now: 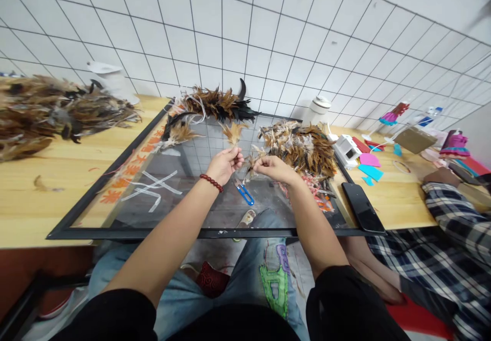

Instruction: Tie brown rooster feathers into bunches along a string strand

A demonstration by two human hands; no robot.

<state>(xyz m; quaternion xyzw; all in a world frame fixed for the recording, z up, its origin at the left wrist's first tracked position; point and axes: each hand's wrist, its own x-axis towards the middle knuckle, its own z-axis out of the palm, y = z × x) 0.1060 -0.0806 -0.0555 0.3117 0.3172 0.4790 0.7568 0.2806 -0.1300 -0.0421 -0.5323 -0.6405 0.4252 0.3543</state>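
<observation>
My left hand (225, 164) pinches a small bunch of tan feathers (233, 134) upright, above a black-framed glass panel (153, 232). Close beside it on the right, my right hand (273, 168) is closed, its fingertips near some small pale feathers (256, 158); whether these are gripped or lie behind the fingers I cannot tell. Below the hands, blue-handled thread snips (244, 194) rest on the glass. A large pile of brown feathers (307, 149) lies just past my right hand. More brown and black feathers (220, 103) lie along the panel's back edge, with a smaller tuft (180, 134) at the left.
White tape strips (153, 190) cross the panel's left part. A phone (362, 205) lies over its right edge, near a white device (347, 151). A white cup (317, 110) stands behind. Another feather heap (49, 111) covers the far left. A person in a plaid sleeve (456, 218) sits at right.
</observation>
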